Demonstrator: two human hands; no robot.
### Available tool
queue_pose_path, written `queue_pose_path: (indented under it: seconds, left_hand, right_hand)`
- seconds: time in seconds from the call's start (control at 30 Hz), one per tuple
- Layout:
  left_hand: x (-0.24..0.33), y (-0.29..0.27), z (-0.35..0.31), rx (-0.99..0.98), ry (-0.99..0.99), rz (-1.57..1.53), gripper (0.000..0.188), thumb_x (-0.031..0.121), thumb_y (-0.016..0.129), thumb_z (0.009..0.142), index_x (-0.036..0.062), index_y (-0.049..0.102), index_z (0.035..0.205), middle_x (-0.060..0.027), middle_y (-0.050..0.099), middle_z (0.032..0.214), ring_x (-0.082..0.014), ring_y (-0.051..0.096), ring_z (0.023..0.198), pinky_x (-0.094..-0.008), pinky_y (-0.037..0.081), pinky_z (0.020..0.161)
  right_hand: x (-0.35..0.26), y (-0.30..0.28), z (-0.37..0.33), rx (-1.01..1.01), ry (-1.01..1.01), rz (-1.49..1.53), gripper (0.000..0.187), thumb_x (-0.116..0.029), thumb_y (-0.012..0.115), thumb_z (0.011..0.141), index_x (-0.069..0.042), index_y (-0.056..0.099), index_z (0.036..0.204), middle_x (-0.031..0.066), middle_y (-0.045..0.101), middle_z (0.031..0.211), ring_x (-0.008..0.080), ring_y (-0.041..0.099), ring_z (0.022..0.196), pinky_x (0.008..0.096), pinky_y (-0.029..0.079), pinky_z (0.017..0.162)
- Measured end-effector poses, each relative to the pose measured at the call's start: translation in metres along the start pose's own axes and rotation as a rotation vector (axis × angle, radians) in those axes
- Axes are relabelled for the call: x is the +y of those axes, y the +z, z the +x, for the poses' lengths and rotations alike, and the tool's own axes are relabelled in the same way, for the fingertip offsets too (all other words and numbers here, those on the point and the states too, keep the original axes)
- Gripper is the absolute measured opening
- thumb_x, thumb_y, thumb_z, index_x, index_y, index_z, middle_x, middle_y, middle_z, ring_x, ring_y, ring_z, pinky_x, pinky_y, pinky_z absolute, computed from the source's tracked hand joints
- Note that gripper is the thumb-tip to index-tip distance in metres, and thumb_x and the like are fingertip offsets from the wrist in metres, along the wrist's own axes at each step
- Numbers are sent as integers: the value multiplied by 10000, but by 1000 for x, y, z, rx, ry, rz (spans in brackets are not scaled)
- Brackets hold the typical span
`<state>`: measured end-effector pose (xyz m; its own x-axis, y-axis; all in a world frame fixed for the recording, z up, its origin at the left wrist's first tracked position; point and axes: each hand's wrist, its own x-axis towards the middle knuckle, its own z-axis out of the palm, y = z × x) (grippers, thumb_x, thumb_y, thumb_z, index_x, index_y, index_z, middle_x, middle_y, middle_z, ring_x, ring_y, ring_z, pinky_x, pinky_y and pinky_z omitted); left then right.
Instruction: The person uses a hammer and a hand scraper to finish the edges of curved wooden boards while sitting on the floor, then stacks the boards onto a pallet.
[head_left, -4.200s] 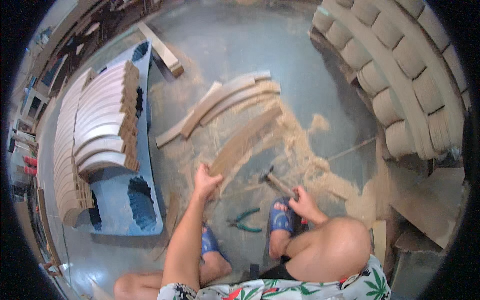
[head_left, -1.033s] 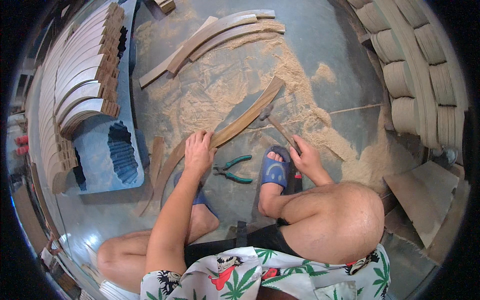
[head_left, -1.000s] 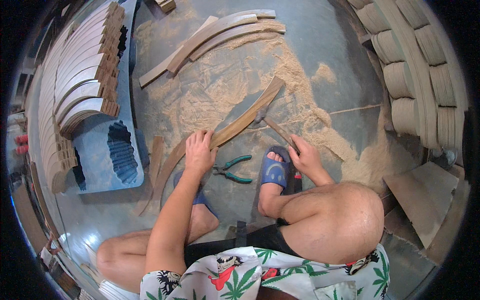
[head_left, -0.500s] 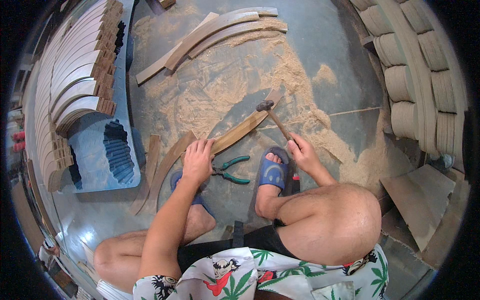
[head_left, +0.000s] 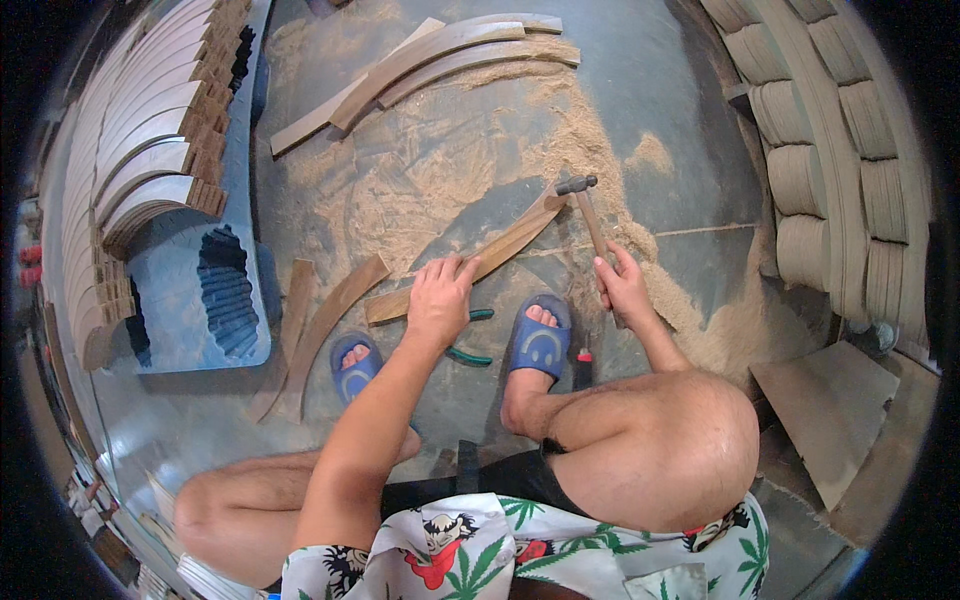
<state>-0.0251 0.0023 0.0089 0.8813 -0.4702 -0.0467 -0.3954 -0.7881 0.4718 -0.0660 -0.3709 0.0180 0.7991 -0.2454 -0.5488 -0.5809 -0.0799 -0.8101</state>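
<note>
A curved wooden slat (head_left: 510, 240) lies slantwise on the floor in front of me, its far end pointing right. My left hand (head_left: 440, 295) is over the slat's nearer half, fingers bent down over its edge. With my right hand (head_left: 624, 283) I hold a hammer (head_left: 592, 215) by its wooden handle. The dark hammer head is at the slat's far tip; whether it touches the wood I cannot tell. Pliers with green handles (head_left: 470, 356) lie beside my left wrist, which partly hides them.
Two more curved slats (head_left: 335, 305) lie left of my foot, others (head_left: 430, 65) further off amid sawdust (head_left: 390, 190). A blue plastic pallet (head_left: 165, 270) carries stacked curved pieces at left. Bundled boards (head_left: 790, 180) stand at right. A red-tipped tool (head_left: 584, 358) lies by my right sandal.
My left hand has moved right along the slat, uncovering its near end. The hammer has shifted right, its head from over the slat to the far tip, and its handle stands more upright.
</note>
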Motion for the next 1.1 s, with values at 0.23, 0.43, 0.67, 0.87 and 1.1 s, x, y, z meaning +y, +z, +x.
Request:
queue_pose_path:
  seconds: [0.23, 0.43, 0.67, 0.87, 1.1]
  left_hand:
    - [2, 2, -19, 88, 64, 48, 547, 152, 792, 925, 174, 748, 1470, -125, 703, 1413, -344, 646, 1350, -492, 510, 1135]
    - [-23, -15, -39, 25, 94, 147, 613, 190, 823, 903, 196, 730, 1509, -119, 686, 1449, -343, 637, 1357, -514, 493, 1148]
    - [-31, -3, -7, 113, -10, 240, 576, 193, 805, 944, 176, 720, 1514, -135, 692, 1440, -357, 631, 1346, -519, 493, 1137]
    - [-31, -28, 16, 311, -134, 148, 488, 214, 782, 964, 132, 750, 1444, -105, 737, 1373, -324, 695, 1249, -504, 531, 1049]
    - [-58, -64, 30, 477, -192, 50, 469, 184, 812, 937, 185, 784, 1405, -75, 747, 1368, -327, 691, 1254, -489, 540, 1033]
  right_hand:
    - [2, -2, -9, -10, 5, -50, 662, -267, 743, 1140, -44, 482, 1705, 17, 625, 725, 116, 532, 501, 314, 433, 454]
    - [10, 7, -20, -44, -22, -34, 652, -271, 748, 1138, -33, 506, 1694, 19, 626, 725, 111, 532, 504, 307, 433, 458]
    - [5, 18, -25, -61, -11, 4, 649, -265, 746, 1141, -26, 505, 1694, 20, 628, 762, 93, 542, 538, 300, 439, 467]
    - [16, 5, -27, 68, -569, -433, 551, -225, 718, 1123, -141, 598, 1655, 76, 666, 791, 242, 642, 608, 393, 522, 567]
    - [-14, 43, -48, -81, -818, -1132, 606, -241, 745, 1034, -381, 647, 1616, 115, 651, 999, 327, 712, 856, 465, 588, 685]
